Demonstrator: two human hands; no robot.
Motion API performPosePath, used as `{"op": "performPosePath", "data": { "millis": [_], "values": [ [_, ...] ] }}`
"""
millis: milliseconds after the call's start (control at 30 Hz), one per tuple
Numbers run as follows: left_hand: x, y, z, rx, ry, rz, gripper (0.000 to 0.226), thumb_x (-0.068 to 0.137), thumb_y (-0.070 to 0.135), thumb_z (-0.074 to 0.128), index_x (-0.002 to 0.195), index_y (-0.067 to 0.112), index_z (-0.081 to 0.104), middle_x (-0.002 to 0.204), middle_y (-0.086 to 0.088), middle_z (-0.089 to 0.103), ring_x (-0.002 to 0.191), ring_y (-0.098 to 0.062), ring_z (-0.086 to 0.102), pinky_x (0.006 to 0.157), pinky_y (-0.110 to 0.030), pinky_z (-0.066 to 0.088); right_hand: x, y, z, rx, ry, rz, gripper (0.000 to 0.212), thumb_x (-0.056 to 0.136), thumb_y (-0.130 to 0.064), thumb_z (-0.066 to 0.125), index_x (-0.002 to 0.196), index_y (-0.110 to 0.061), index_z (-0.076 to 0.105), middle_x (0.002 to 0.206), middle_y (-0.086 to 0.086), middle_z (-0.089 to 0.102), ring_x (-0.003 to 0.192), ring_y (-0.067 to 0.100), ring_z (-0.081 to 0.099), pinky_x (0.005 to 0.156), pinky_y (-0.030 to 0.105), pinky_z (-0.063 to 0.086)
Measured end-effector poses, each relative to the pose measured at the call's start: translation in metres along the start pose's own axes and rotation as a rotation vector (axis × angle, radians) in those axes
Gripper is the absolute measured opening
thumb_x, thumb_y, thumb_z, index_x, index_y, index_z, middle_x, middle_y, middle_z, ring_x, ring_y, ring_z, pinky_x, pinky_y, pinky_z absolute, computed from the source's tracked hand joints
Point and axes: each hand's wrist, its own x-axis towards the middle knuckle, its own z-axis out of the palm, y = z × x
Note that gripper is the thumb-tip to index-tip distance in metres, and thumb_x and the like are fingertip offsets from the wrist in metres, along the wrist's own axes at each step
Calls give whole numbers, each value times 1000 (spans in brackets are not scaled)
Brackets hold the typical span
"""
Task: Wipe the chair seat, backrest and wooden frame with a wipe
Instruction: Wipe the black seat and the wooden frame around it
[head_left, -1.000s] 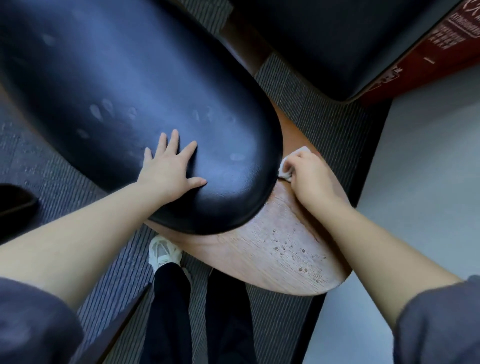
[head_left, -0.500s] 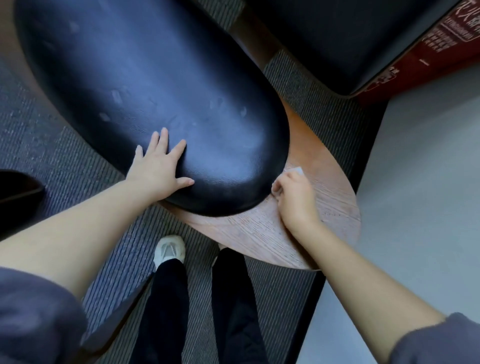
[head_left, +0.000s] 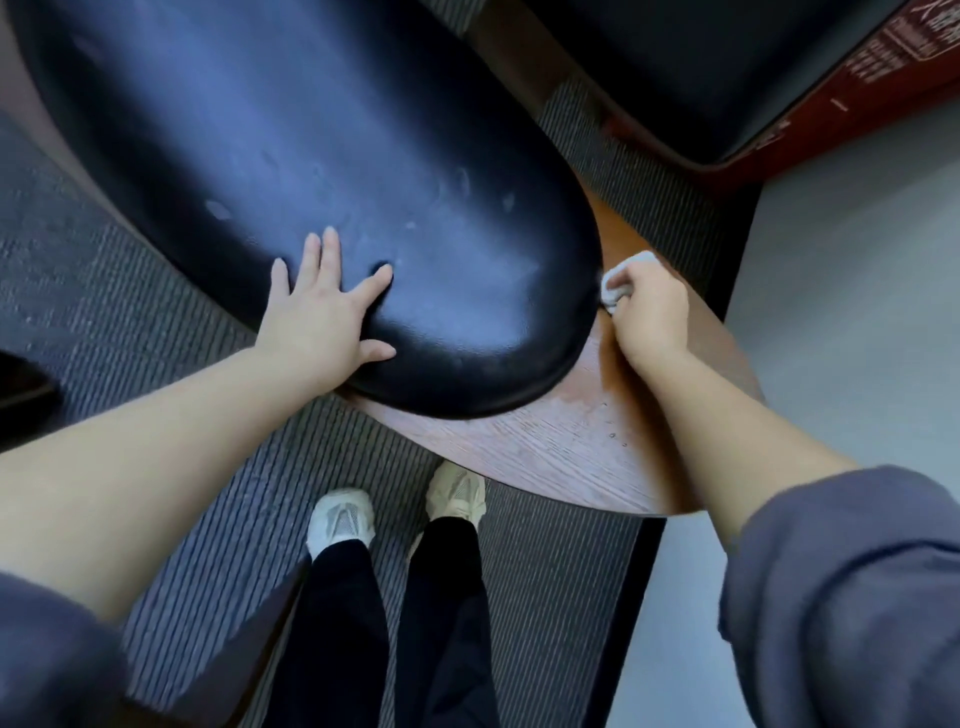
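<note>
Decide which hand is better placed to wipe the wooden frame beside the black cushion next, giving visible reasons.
Right. The right hand grips the wipe on the wooden frame beside the black cushion; the left hand lies flat on that cushion, holding nothing.

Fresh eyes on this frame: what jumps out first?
The big glossy black cushion fills the upper left, with the left hand flat on its near edge. At its right rim the right hand grips a white wipe on the wooden frame.
</note>
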Motion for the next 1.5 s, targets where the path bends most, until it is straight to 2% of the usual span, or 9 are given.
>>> {"op": "performPosePath", "data": {
  "millis": [133, 267, 400, 500, 633, 867, 1300, 1367, 1500],
  "values": [
    [-1, 1, -1, 7, 13, 5, 87, 85, 65, 53, 154, 33, 11, 159, -24, -9, 148, -37, -6, 117, -56, 10, -34, -7, -8, 8, -47, 23, 28, 77, 4, 38, 87, -7, 62, 84, 9, 58, 74, 15, 57, 64, 15, 41],
    [-1, -2, -5, -2, -19, 12, 86, 85, 67, 51, 154, 35, 9, 160, -22, -10, 149, -35, -7, 118, -54, 9, -86, -15, -4, -71, -15, -89, 24, 79, 7, 47, 82, -8, 66, 103, 7, 59, 87, 22, 58, 75, 23, 37],
    [0, -12, -8, 9, -2, 74, 83, 87, 67, 49, 154, 35, 11, 162, -17, -3, 150, -29, 1, 118, -48, 16, -140, -28, 14, 9, -40, -117, 25, 74, 11, 50, 75, -9, 65, 97, 9, 58, 86, 24, 57, 71, 19, 31],
    [-3, -34, -11, 24, 67, 189, 75, 91, 57, 51, 153, 25, 22, 162, -12, 10, 149, -24, 12, 116, -42, 24, -182, -59, 46, 103, -97, -177, 26, 69, 9, 51, 72, -13, 65, 91, 7, 56, 83, 22, 57, 71, 28, 41],
    [-10, -70, -8, 55, 65, 259, 70, 94, 46, 53, 154, 25, 21, 162, -14, 7, 149, -28, 7, 117, -46, 17, -207, -114, 90, 138, -117, -157, 23, 74, 7, 53, 81, -9, 68, 91, 6, 60, 94, 26, 54, 71, 40, 48],
    [-3, -124, -15, 88, 131, 196, 70, 94, 33, 59, 154, 26, 23, 159, -27, 1, 148, -40, 4, 117, -51, 16, -211, -158, 125, 220, 17, -190, 24, 74, 10, 61, 85, -10, 69, 84, 3, 63, 85, 24, 57, 67, 26, 37],
    [1, -145, -20, 22, 88, 257, 72, 93, 28, 61, 154, 28, 23, 162, -19, -2, 150, -32, 1, 119, -52, 17, -203, -225, 148, 508, -68, -329, 20, 76, 8, 54, 84, -5, 66, 89, 3, 61, 91, 25, 56, 74, 33, 47],
    [-1, -138, -23, 25, 72, 225, 74, 93, 30, 62, 154, 26, 21, 161, -21, -2, 149, -34, 1, 119, -51, 18, -208, -205, 130, 480, -81, -453, 18, 75, 5, 51, 79, -8, 62, 88, -7, 59, 87, 18, 52, 77, 27, 42],
    [-12, -104, -22, 19, 27, 177, 75, 94, 40, 56, 155, 24, 16, 161, -21, 0, 149, -35, 1, 119, -50, 16, -202, -147, 106, 156, -44, -618, 26, 65, 11, 57, 78, -10, 63, 87, -1, 62, 83, 23, 54, 68, 30, 36]
  ]
}}
